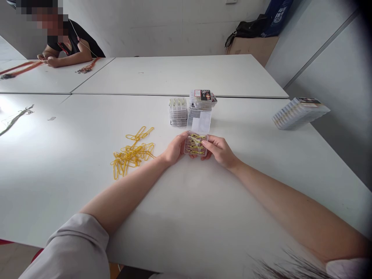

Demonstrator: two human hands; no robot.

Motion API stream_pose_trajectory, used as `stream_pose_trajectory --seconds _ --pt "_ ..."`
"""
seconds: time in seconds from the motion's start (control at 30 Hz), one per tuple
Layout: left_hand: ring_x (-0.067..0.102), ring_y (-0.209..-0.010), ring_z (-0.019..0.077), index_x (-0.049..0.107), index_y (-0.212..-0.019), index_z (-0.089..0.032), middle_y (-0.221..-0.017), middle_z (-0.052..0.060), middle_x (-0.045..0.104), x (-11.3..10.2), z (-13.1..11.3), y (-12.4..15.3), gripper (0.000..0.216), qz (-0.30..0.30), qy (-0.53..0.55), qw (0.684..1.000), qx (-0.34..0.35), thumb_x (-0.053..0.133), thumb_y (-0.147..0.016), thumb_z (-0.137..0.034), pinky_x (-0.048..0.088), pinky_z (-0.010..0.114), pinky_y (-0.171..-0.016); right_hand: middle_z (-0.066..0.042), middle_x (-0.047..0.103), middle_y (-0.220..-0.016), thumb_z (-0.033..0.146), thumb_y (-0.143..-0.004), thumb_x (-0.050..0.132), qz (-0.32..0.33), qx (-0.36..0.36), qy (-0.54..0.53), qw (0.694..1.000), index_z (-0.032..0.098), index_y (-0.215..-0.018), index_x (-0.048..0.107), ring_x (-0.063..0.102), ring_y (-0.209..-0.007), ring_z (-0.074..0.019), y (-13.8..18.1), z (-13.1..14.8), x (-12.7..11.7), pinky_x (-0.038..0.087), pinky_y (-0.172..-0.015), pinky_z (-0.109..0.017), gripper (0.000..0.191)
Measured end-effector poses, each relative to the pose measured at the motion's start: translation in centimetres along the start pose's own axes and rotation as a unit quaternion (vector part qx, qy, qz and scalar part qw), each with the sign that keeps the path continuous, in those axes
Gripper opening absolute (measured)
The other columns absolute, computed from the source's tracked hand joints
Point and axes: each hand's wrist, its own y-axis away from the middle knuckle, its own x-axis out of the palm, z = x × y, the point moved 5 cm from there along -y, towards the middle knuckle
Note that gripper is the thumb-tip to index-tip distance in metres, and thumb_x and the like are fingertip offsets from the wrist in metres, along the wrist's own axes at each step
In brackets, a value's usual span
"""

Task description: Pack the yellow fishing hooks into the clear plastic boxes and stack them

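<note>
A small clear plastic box [196, 155] is between my hands, its clear lid [205, 124] swung back and a white paper piece showing on it. Inside lie several yellow-green looped pieces [197, 146] with dark bits, in rows; their exact kind is too small to tell. My left hand [175, 149] grips the left side of the box. My right hand [220, 152] grips the right side, with the thumb over the contents and fingers curling underneath. Just beyond stand a stack of similar clear boxes [178, 113] and another stack with printed labels [200, 98].
A heap of yellow loops [132, 155] lies left of my hands. A leaning stack of boxes [300, 113] stands by the right edge of the white table [186, 217]. A green cord bundle [17, 119] lies far left. Across the table, a person [78, 44] sits near orange cords [87, 68].
</note>
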Motion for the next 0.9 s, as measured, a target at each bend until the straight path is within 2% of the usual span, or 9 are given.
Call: stream_pose_trajectory --seconds 0.17,0.3,0.5,0.9 --pt "0.063 -0.06 0.0183 0.059 -0.095 -0.014 -0.073 0.006 0.069 -0.1 0.21 0.0 0.04 -0.003 -0.008 1.0 -0.002 0.056 -0.084 -0.052 0.049 0.029 -0.052 -0.005 0.074 -0.072 0.054 -0.088 0.067 -0.002 0.006 -0.001 1.0 0.016 -0.088 0.07 0.071 -0.066 -0.0166 -0.11 -0.32 0.03 0.057 -0.054 -0.024 0.038" --pt "0.064 -0.064 0.0175 0.06 -0.101 -0.013 -0.078 0.005 0.069 -0.04 -0.02 0.23 0.039 -0.001 -0.011 1.0 -0.005 0.066 -0.08 -0.045 0.049 0.027 -0.053 -0.005 0.074 -0.07 0.06 -0.083 0.07 -0.018 0.013 0.007 1.0 0.016 -0.081 0.069 0.069 -0.06 -0.0161 -0.16 -0.33 -0.03 0.057 -0.053 -0.026 0.044" --pt "0.066 -0.074 0.0164 0.057 -0.107 -0.016 -0.086 0.003 0.067 0.66 -0.71 0.83 0.045 0.012 -0.048 0.999 -0.001 0.081 -0.074 -0.036 0.049 0.026 -0.063 -0.005 0.074 -0.068 0.062 -0.081 0.07 -0.03 0.008 0.019 0.999 0.016 -0.077 0.07 0.069 -0.059 -0.0177 -0.29 -0.41 -0.24 0.058 -0.054 -0.028 0.046" --pt "0.064 -0.066 0.0155 0.058 -0.096 -0.014 -0.079 0.003 0.067 0.37 -0.23 0.49 0.032 -0.009 -0.019 1.0 -0.014 0.074 -0.073 -0.031 0.048 0.026 -0.056 -0.005 0.075 -0.07 0.058 -0.085 0.069 -0.023 0.0 0.016 1.0 0.016 -0.079 0.069 0.069 -0.061 -0.0165 -0.32 -0.6 -0.21 0.057 -0.053 -0.027 0.043"
